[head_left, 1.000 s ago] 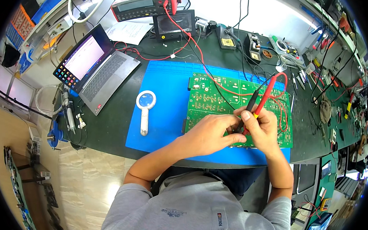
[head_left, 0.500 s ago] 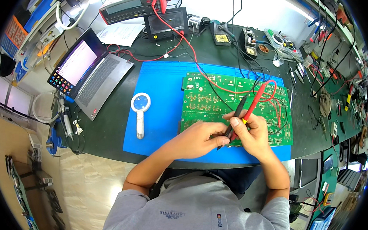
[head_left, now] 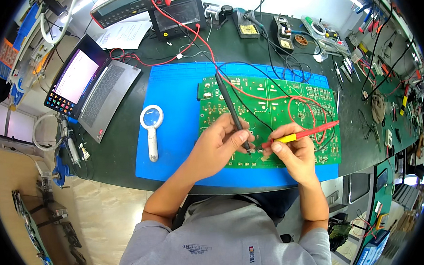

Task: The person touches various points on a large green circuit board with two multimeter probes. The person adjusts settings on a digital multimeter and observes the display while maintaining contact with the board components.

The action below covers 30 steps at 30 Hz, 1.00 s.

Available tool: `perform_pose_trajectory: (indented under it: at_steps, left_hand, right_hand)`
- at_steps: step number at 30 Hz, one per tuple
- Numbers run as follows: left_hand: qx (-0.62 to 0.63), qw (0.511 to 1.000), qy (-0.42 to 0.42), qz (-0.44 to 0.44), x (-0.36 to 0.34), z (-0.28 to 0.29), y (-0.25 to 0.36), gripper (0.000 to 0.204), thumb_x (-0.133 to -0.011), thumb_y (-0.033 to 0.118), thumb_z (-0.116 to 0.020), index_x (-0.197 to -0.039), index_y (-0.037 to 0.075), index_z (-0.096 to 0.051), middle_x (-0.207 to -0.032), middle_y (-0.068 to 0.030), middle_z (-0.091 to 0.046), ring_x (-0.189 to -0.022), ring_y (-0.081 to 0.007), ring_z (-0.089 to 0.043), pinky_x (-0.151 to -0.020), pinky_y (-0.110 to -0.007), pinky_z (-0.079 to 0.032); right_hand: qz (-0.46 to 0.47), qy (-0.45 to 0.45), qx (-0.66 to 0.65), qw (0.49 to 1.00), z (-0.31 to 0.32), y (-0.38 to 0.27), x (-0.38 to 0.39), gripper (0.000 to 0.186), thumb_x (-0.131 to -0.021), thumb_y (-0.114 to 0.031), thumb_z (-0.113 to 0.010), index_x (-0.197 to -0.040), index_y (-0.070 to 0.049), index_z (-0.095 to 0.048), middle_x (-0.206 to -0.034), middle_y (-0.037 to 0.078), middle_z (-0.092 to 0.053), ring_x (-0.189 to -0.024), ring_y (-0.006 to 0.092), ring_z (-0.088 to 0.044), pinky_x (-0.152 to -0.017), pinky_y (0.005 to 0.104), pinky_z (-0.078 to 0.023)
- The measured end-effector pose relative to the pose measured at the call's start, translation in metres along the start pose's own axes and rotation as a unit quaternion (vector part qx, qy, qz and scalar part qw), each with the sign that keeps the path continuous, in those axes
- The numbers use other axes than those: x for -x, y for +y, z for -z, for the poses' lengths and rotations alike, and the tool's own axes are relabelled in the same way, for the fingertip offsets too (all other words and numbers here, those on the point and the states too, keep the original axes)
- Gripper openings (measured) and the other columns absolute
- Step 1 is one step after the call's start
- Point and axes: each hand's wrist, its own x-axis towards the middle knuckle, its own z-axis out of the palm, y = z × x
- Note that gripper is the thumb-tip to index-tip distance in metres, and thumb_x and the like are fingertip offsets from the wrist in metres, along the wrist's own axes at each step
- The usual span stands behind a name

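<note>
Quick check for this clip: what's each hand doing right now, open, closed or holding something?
Left hand: closed, holding the black probe.
Right hand: closed, holding the red-and-yellow probe.

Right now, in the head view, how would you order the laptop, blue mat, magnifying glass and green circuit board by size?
Largest to smallest, by outline:
blue mat
green circuit board
laptop
magnifying glass

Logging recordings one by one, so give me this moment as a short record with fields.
left grip: holds black probe, tip down
right grip: holds red-and-yellow probe, tip toward the left
work surface: green circuit board on blue mat
probe contact with board: cannot tell
mat, left part: magnifier
left of mat: open laptop
</note>
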Motion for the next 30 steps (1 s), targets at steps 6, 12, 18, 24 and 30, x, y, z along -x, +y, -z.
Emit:
perform_pose_trajectory:
  at_steps: [6, 12, 18, 24, 30]
  left_hand:
    - [0.015, 1.000, 0.011, 0.022, -0.007, 0.000, -0.002, 0.027, -0.095, 0.015, -0.051, -0.116, 0.000, -0.045, -0.100, -0.0087, -0.057, -0.091, -0.0169, -0.060, -0.074, -0.029, -0.053]
    - [-0.004, 1.000, 0.011, 0.024, -0.006, 0.000, -0.005, 0.023, -0.095, 0.016, -0.050, -0.111, 0.000, -0.046, -0.095, -0.0089, -0.058, -0.084, -0.0149, -0.060, -0.072, -0.028, -0.053]
    - [-0.045, 0.999, 0.006, 0.010, -0.003, -0.001, -0.002, 0.019, -0.095, 0.014, -0.049, -0.108, 0.000, -0.047, -0.091, -0.0095, -0.059, -0.082, -0.0143, -0.060, -0.070, -0.028, -0.052]
    - [-0.039, 0.999, 0.032, -0.016, -0.002, -0.004, -0.007, 0.023, -0.094, 0.012, -0.050, -0.114, 0.001, -0.048, -0.092, -0.0074, -0.060, -0.081, -0.0129, -0.060, -0.068, -0.027, -0.052]
    - [-0.027, 0.998, 0.047, -0.007, -0.005, -0.003, -0.009, 0.024, -0.095, 0.018, -0.051, -0.110, -0.001, -0.050, -0.088, -0.0110, -0.062, -0.076, -0.0191, -0.066, -0.065, -0.027, -0.055]
  right_hand:
    - [-0.050, -0.003, 0.018, 0.999, -0.003, -0.005, -0.006, 0.014, -0.090, -0.009, -0.058, -0.095, 0.000, -0.050, -0.086, 0.011, -0.063, -0.078, 0.0161, -0.065, -0.067, 0.0259, -0.051]
    - [-0.065, 0.001, 0.088, 0.994, -0.008, 0.000, -0.006, 0.018, -0.091, -0.015, -0.057, -0.095, -0.001, -0.047, -0.085, 0.011, -0.064, -0.077, 0.0150, -0.064, -0.064, 0.0249, -0.050]
    - [-0.039, 0.010, 0.101, 0.994, -0.013, 0.001, -0.003, 0.019, -0.092, -0.016, -0.056, -0.096, -0.001, -0.046, -0.085, 0.012, -0.063, -0.077, 0.0156, -0.064, -0.064, 0.0253, -0.051]
    - [-0.021, 0.009, 0.123, 0.992, -0.011, 0.002, -0.001, 0.016, -0.092, -0.013, -0.055, -0.096, 0.000, -0.048, -0.083, 0.012, -0.063, -0.075, 0.0154, -0.064, -0.064, 0.0255, -0.051]
    - [-0.038, 0.039, 0.035, 0.998, 0.003, 0.006, -0.002, 0.013, -0.092, -0.011, -0.055, -0.093, 0.000, -0.048, -0.080, 0.012, -0.063, -0.072, 0.0151, -0.063, -0.065, 0.0267, -0.052]
